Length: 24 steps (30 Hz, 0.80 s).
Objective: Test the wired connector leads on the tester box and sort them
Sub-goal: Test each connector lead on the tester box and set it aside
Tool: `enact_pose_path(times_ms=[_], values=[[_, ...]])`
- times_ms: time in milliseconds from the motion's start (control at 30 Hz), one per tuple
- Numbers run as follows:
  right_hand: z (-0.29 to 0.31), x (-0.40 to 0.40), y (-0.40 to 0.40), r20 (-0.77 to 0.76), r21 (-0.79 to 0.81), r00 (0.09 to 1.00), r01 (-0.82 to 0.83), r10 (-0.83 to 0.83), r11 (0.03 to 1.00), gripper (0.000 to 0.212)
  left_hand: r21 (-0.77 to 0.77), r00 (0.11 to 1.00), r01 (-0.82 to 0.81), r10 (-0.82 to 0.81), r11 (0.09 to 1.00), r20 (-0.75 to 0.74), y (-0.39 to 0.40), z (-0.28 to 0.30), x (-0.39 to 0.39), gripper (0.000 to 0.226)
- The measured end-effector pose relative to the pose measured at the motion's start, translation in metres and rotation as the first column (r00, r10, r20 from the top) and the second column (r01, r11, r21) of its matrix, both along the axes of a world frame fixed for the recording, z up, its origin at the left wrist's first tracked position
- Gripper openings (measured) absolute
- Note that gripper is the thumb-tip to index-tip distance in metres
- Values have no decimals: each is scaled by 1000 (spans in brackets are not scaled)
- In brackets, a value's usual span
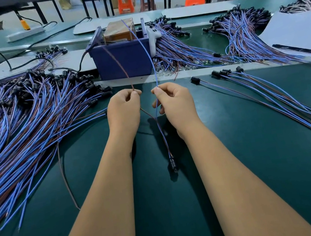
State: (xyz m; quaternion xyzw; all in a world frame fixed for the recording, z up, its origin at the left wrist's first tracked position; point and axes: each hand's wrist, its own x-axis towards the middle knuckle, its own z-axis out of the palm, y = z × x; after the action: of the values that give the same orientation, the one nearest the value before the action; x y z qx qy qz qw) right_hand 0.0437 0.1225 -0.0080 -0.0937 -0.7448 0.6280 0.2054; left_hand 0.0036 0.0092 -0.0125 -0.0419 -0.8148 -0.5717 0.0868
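Observation:
My left hand (124, 110) pinches the brown wire (117, 62) of one lead, and my right hand (175, 104) pinches its blue wire (146, 51). Both wires rise toward the top of the blue tester box (121, 61) behind my hands. Below my hands the two wires join and run down to the lead's black connector (172, 163), which hangs just over the green mat. Whether the wire tips touch the box's contacts I cannot tell.
A big heap of blue and brown leads (16, 125) covers the mat at left. A small spread of leads (270, 93) lies at right. More bundles (239, 30) lie behind the box, beside white paper sheets (299, 32). A power strip (25, 33) sits far left.

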Motion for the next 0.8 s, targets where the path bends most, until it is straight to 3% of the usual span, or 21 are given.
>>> enact_pose_path(times_ms=[800], values=[[-4, -2, 0, 50, 32, 999, -24, 22, 999, 12, -20, 996, -83, 82, 996, -33, -6, 3, 4, 19]])
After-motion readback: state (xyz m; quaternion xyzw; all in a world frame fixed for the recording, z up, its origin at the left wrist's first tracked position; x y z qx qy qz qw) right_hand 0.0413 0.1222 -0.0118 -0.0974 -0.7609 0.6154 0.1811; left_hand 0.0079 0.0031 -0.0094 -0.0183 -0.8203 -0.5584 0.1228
